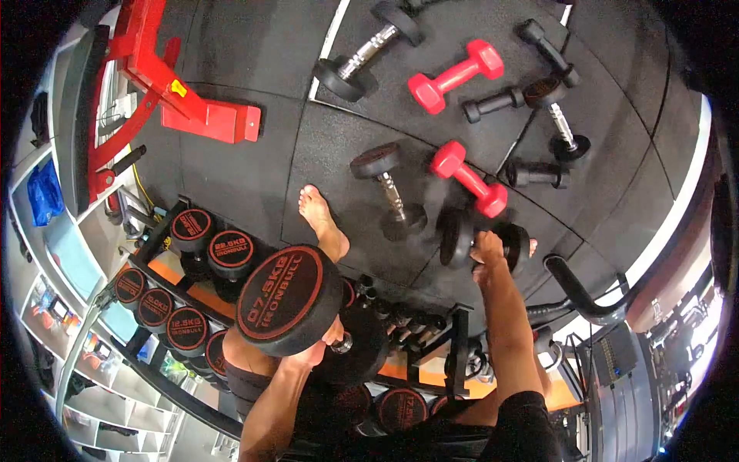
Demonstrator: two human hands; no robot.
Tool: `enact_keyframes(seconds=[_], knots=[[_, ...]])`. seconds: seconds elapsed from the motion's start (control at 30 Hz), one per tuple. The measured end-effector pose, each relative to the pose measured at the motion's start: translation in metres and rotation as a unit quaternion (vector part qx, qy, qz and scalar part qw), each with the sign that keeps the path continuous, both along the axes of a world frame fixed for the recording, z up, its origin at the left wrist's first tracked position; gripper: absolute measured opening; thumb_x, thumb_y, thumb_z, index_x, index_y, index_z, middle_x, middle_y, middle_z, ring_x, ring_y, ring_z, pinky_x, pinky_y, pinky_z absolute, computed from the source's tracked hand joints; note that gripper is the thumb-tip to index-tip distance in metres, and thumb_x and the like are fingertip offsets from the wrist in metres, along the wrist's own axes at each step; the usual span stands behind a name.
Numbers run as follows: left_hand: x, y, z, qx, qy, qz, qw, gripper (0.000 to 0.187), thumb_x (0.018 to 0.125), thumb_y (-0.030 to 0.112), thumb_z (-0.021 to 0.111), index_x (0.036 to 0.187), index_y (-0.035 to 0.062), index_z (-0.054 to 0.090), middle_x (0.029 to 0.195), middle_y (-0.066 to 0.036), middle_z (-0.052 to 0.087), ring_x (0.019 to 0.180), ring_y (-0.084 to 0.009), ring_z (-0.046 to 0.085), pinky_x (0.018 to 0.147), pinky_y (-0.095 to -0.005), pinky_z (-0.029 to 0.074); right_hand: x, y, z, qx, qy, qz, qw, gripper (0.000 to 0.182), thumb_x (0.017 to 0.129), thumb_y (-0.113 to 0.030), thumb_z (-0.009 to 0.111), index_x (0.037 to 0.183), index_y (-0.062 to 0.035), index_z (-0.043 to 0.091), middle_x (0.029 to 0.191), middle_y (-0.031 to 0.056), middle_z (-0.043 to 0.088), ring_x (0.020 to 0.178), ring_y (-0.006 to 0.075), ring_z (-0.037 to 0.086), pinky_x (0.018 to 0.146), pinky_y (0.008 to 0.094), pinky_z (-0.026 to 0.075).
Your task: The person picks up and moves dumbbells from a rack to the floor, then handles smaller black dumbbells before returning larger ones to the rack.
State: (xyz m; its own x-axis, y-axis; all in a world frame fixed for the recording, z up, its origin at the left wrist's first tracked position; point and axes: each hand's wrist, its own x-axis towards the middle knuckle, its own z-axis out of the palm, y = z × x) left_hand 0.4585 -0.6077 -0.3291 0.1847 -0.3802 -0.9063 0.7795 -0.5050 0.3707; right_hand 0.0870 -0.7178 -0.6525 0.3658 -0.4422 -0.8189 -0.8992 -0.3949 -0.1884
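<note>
My left hand (325, 345) grips the handle of a big black dumbbell (289, 300), lifted close to the camera; its round end plate reads 07.5KG IRONBULL in red. My right hand (487, 248) is closed on the handle of a second black dumbbell (457, 238), held out lower over the black rubber floor. Below that dumbbell lies a red dumbbell (469, 179). My bare foot (322, 222) stands on the mat between the two.
A dumbbell rack (165, 231) with several black weights stands at the left and below me. More dumbbells lie on the floor: chrome-handled ones (389, 192) (369, 50), a red one (456, 75), small black ones (493, 102). A red machine frame (165, 85) is upper left.
</note>
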Motion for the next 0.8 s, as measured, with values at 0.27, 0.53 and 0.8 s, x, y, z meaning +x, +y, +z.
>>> enact_keyframes(seconds=[0.27,0.53,0.8], knots=[[0.004,-0.016,-0.031,0.071,-0.009,-0.026,0.997,0.039,0.092,0.016,0.060,0.061,0.0124,0.037,0.051,-0.004,0.037,0.047,-0.0195,0.040,0.055,-0.0364,0.040,0.009,-0.016,0.003,0.049,0.075,-0.024,0.996,0.032,0.064,-0.028,0.073,0.085,-0.0042,0.074,0.090,0.0211,0.072,0.088,0.0361,0.071,0.080,0.0428,0.058],[0.045,-0.056,-0.157,0.106,-0.081,-0.066,0.989,0.036,0.089,0.016,0.057,0.057,0.0119,0.040,0.049,-0.003,0.038,0.044,-0.0185,0.040,0.049,-0.0347,0.039,0.000,-0.001,0.005,0.081,0.051,-0.011,0.995,0.035,0.068,-0.035,0.074,0.086,-0.0049,0.076,0.088,0.0182,0.073,0.085,0.0330,0.072,0.080,0.0415,0.058],[0.102,-0.121,-0.271,0.162,-0.240,-0.121,0.949,0.029,0.087,0.010,0.060,0.061,0.0086,0.047,0.051,-0.004,0.044,0.041,-0.0166,0.044,0.045,-0.0348,0.044,-0.001,-0.010,0.002,0.078,0.023,-0.015,0.997,0.029,0.068,-0.030,0.070,0.081,-0.0053,0.076,0.084,0.0189,0.073,0.083,0.0342,0.072,0.079,0.0427,0.058]])
